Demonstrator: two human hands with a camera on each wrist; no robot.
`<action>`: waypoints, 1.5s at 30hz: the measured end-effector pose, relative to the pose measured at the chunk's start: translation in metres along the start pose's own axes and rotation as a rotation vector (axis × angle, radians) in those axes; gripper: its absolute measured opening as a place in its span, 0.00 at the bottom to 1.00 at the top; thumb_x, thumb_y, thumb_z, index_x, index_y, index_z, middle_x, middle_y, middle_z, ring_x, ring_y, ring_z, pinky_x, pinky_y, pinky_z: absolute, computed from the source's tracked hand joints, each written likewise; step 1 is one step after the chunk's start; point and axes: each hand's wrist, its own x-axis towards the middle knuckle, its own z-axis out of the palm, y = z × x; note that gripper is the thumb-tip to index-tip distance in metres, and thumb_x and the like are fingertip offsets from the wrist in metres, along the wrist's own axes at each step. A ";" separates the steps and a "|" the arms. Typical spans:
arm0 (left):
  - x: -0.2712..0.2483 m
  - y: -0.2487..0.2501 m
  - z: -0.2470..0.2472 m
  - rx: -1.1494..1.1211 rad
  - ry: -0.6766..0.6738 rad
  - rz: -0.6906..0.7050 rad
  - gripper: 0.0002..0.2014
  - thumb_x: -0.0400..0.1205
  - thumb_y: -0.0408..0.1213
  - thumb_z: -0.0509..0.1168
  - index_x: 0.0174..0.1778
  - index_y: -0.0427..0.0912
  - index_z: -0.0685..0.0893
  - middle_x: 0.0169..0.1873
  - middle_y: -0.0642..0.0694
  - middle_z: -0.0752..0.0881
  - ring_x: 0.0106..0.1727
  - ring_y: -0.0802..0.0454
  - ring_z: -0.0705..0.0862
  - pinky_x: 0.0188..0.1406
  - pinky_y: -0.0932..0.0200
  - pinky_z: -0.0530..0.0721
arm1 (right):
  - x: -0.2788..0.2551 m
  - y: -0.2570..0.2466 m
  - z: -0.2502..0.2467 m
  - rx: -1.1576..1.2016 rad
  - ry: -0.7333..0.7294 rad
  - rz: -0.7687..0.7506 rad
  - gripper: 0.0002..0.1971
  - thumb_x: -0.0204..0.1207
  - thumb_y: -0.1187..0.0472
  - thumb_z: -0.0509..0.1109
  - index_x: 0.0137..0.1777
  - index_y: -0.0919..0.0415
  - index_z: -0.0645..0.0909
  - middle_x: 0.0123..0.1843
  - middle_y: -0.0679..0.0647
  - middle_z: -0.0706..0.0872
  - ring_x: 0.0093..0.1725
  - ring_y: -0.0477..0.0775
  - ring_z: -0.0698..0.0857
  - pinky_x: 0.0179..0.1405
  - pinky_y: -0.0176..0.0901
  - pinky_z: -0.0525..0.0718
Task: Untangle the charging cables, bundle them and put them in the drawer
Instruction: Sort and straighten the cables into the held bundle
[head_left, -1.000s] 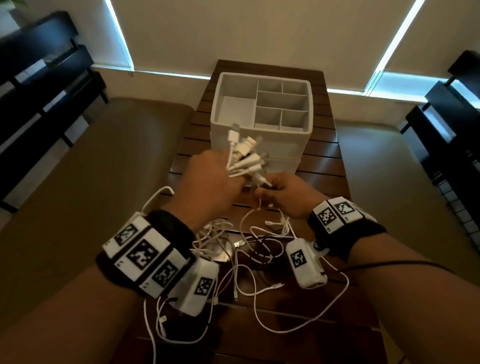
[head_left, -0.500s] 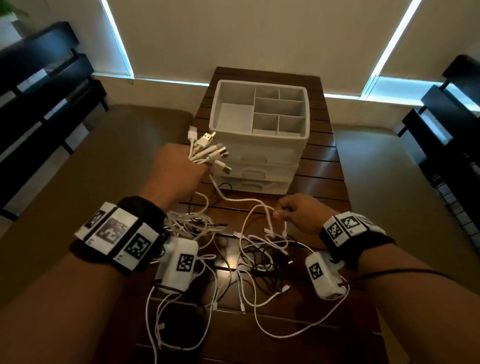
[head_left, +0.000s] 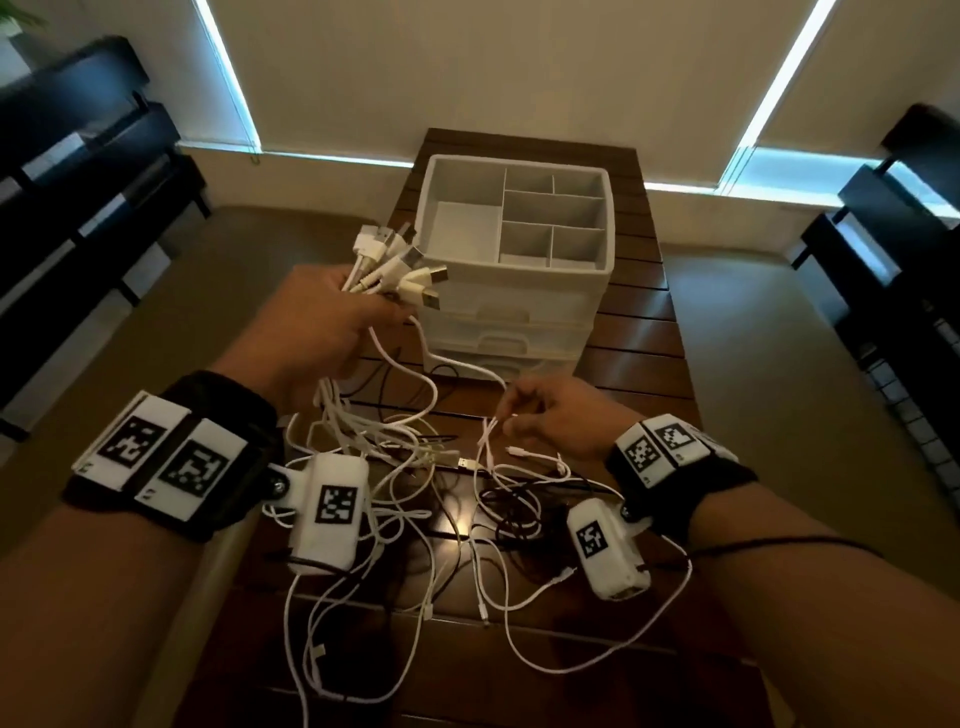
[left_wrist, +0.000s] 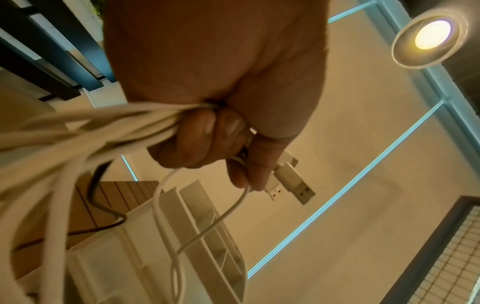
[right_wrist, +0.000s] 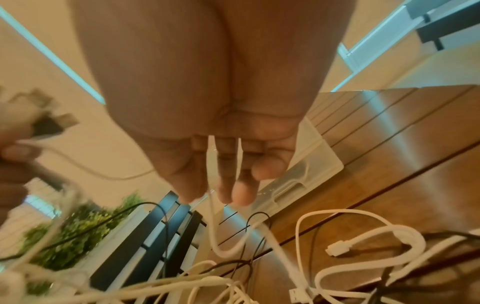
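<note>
With the left hand (head_left: 317, 332) gripping the gathered USB plugs (head_left: 400, 265) beside the drawer unit (head_left: 519, 291) and the right hand's (head_left: 550, 421) fingers pinching one white strand (head_left: 488, 431), pulling may tighten the cable tangle (head_left: 431, 493) on the counter (head_left: 639, 353).

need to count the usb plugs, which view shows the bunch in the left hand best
The head view: the bunch of white USB plugs fans out above the left hand. The left wrist view shows only two or three past the fingers; the right wrist view shows a blurred cluster at its left edge.
</note>
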 end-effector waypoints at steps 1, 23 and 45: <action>0.000 0.001 -0.003 -0.030 -0.012 -0.002 0.02 0.76 0.32 0.71 0.43 0.39 0.87 0.16 0.53 0.70 0.19 0.55 0.64 0.24 0.60 0.60 | 0.001 0.001 0.000 0.071 0.014 0.011 0.15 0.71 0.63 0.77 0.55 0.53 0.80 0.53 0.50 0.88 0.48 0.48 0.87 0.51 0.47 0.87; 0.002 -0.008 0.003 0.238 0.058 0.164 0.05 0.76 0.42 0.75 0.38 0.47 0.88 0.16 0.57 0.79 0.17 0.65 0.71 0.13 0.72 0.66 | -0.021 -0.035 0.063 0.232 -0.387 0.033 0.07 0.83 0.68 0.62 0.56 0.61 0.78 0.45 0.68 0.87 0.36 0.56 0.88 0.44 0.58 0.89; 0.010 -0.090 0.013 -0.092 -0.303 -0.259 0.02 0.82 0.30 0.65 0.45 0.35 0.82 0.25 0.44 0.69 0.21 0.54 0.64 0.21 0.62 0.61 | 0.084 0.071 0.082 -0.645 -0.096 0.210 0.08 0.72 0.52 0.70 0.44 0.53 0.89 0.43 0.50 0.88 0.44 0.54 0.87 0.44 0.44 0.86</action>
